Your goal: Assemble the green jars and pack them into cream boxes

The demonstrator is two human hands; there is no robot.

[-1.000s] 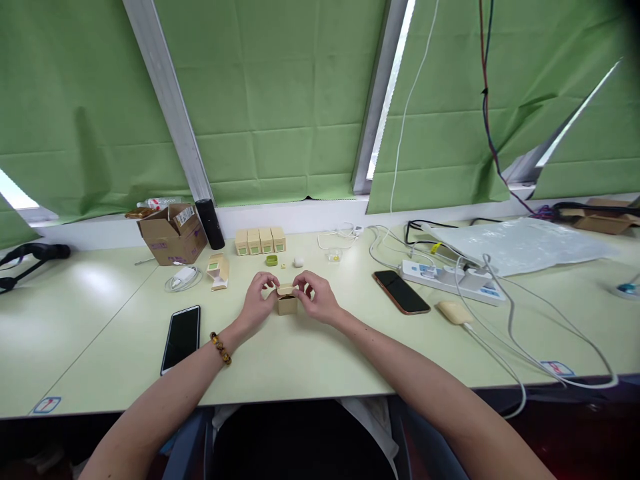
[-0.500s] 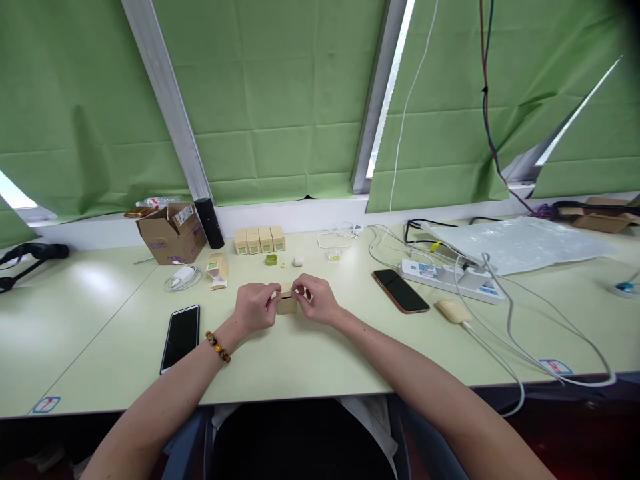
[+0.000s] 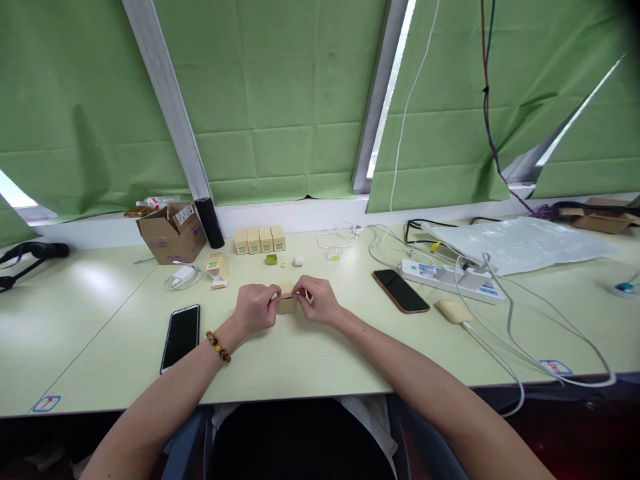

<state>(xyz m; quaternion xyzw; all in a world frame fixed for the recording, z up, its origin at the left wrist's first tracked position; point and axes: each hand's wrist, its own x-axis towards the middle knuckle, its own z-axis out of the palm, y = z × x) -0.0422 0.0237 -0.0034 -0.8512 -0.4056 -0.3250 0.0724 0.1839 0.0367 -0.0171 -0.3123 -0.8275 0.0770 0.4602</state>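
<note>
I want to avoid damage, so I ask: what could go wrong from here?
The small box seems not fully closed between the left hand and right hand; uneven pressing might crease it. The tiny yellow piece lies just beyond them, so a finger could flick it away. The left forearm passes close to the phone on the left and might nudge it.

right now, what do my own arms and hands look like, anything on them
The left hand and right hand are both ungloved, and no sleeves show on the forearms. The left arm wears a bracelet of brown, amber and dark beads near the wrist; the right shows none. Rings would be too small to tell.
</note>
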